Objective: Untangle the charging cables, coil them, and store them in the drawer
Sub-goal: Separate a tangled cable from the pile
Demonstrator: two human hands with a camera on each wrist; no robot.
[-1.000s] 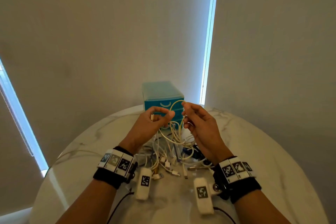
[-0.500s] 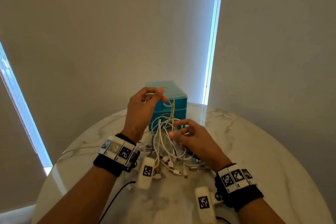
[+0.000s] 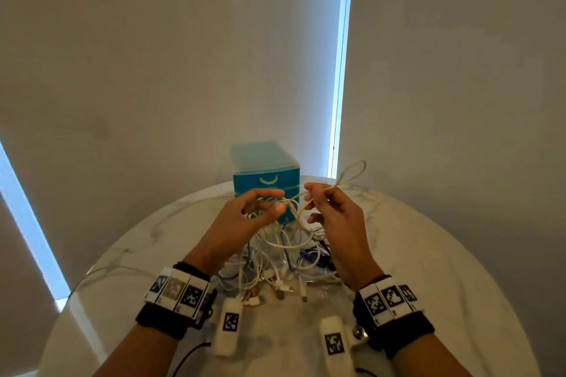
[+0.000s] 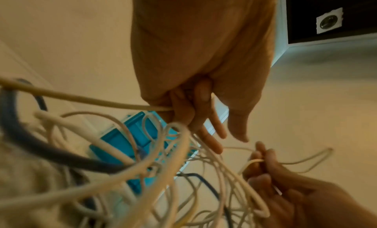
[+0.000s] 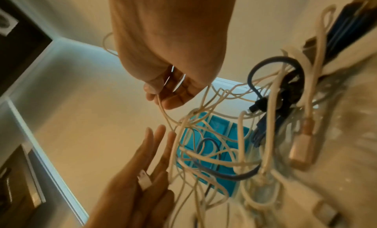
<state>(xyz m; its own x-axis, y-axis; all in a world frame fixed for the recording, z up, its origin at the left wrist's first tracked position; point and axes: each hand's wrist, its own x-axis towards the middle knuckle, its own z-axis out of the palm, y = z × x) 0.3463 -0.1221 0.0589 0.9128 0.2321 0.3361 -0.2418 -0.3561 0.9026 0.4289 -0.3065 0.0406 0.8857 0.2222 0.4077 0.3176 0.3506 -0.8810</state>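
A tangle of white, cream and blue charging cables (image 3: 284, 257) lies on the round marble table (image 3: 428, 254), in front of a small blue drawer unit (image 3: 266, 176) whose drawers look closed. Both hands are raised above the pile. My left hand (image 3: 275, 202) pinches a thin cream cable (image 3: 294, 208) between thumb and forefinger, and a white plug (image 5: 144, 181) lies against its palm. My right hand (image 3: 312, 196) pinches the same thin cable, and a loop (image 3: 352, 174) of it sticks up past the fingers. Strands (image 4: 142, 167) hang from both hands into the pile.
Several loose plugs (image 3: 278, 288) lie at the near edge of the pile. The drawer unit (image 5: 216, 126) stands at the table's far edge, close to the wall. Bare marble shows left and right of the cables. A bright window strip (image 3: 340, 70) runs behind.
My left hand has come down from its raised position. My right hand has lifted out of the pile, drawing a loop of the cream cable up and to the right.
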